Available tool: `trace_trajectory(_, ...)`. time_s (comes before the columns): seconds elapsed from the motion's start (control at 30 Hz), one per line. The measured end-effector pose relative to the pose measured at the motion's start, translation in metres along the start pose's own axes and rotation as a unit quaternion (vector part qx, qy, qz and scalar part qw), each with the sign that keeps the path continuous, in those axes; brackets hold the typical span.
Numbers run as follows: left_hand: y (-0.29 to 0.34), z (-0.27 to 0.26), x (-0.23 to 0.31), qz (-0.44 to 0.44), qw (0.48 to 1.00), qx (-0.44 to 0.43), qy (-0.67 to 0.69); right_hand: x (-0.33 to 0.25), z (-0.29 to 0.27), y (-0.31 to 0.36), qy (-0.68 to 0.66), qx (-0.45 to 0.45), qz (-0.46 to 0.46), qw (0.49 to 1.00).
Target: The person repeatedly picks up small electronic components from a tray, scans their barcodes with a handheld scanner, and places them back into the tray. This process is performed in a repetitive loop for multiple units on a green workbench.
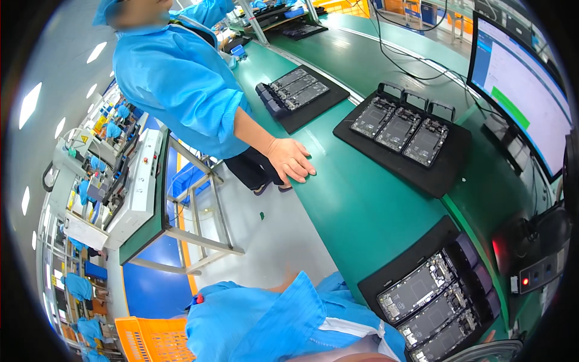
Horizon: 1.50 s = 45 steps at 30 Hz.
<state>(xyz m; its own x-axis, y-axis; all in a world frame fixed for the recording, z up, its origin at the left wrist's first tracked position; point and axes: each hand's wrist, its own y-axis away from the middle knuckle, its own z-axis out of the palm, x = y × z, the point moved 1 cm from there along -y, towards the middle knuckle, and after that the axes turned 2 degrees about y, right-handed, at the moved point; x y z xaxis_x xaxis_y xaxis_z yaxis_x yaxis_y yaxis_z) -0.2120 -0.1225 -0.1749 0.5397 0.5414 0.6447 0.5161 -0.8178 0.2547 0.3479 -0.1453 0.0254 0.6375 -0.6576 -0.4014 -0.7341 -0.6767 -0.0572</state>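
Note:
At the lower right, three opened phone bodies [421, 288] with bare circuit boards stand side by side in a black holder on a black mat [386, 274]. A small patch of skin at the bottom edge, beside that holder, seems to be part of my right hand [490, 336]; its fingers are mostly hidden. My blue sleeve [283, 320] crosses the bottom. Past it shows a faint, smeared bit of skin, perhaps my left hand [292, 281], too blurred to show its fingers. I cannot make out anything held in either hand.
A co-worker in blue rests a hand [291, 160] on the green bench [338, 187]. Further mats carry more opened phones [398, 128] and another phone set [300, 88]. A monitor [518, 90] and cables line the right; an orange crate [154, 338] sits lower left.

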Motion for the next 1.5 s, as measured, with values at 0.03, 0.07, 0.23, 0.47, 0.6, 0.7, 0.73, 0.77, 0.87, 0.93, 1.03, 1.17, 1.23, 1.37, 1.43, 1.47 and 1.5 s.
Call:
trace_trajectory(0.03,0.001,0.009,-0.017,-0.051,0.998,-0.015,-0.014,0.002,0.002,0.000,-0.010,0.005,0.008,1.000)
trace_trajectory(0.07,0.000,0.017,-0.033,-0.093,0.995,-0.030,-0.030,0.003,0.006,0.000,-0.022,0.009,0.016,1.000)
trace_trajectory(0.23,0.009,0.047,-0.070,-0.210,0.972,-0.080,-0.065,-0.008,0.014,0.000,-0.105,-0.040,0.044,0.993)
trace_trajectory(0.47,0.010,0.054,-0.088,-0.275,0.953,-0.090,-0.088,0.003,0.022,0.001,-0.065,-0.046,0.029,0.996)
trace_trajectory(0.6,0.013,0.056,-0.091,-0.299,0.949,-0.071,-0.072,-0.006,0.019,-0.002,-0.084,-0.039,0.010,0.996)
trace_trajectory(0.7,-0.034,0.054,-0.071,-0.220,0.974,0.044,0.007,0.000,0.017,0.012,-0.076,0.000,0.009,0.997)
trace_trajectory(0.73,-0.031,0.027,-0.049,-0.178,0.974,0.137,0.033,0.004,0.023,-0.002,-0.083,-0.017,-0.002,0.996)
trace_trajectory(0.77,-0.042,0.006,0.002,-0.036,0.960,0.252,0.113,0.002,0.023,-0.001,-0.086,-0.013,0.009,0.996)
trace_trajectory(0.87,-0.048,-0.058,0.129,0.198,0.915,0.347,0.063,-0.008,0.018,0.001,-0.091,-0.003,0.017,0.996)
trace_trajectory(0.93,-0.038,-0.071,0.175,0.326,0.873,0.361,0.041,-0.008,0.021,0.002,-0.081,0.006,0.011,0.997)
trace_trajectory(1.03,-0.013,-0.069,0.214,0.474,0.825,0.300,0.058,-0.006,0.026,0.003,-0.116,0.004,0.006,0.993)
trace_trajectory(1.17,-0.006,-0.044,0.236,0.574,0.791,0.186,0.099,0.085,0.051,-0.018,-0.336,0.117,0.082,0.931)
trace_trajectory(1.23,0.000,-0.041,0.241,0.573,0.794,0.162,0.122,-0.004,0.020,0.000,-0.412,0.299,0.034,0.860)
trace_trajectory(1.37,0.008,-0.029,0.277,0.551,0.804,-0.064,0.213,-0.013,-0.027,0.025,-0.466,0.444,-0.047,0.764)
trace_trajectory(1.43,0.025,-0.033,0.309,0.525,0.775,-0.254,0.241,-0.009,-0.050,0.027,-0.547,0.457,-0.138,0.687)
trace_trajectory(1.47,0.037,-0.033,0.324,0.496,0.734,-0.398,0.239,-0.013,-0.067,0.027,-0.639,0.427,-0.142,0.624)
trace_trajectory(1.5,0.052,-0.027,0.340,0.485,0.662,-0.533,0.207,-0.016,-0.090,0.034,-0.714,0.400,-0.140,0.557)
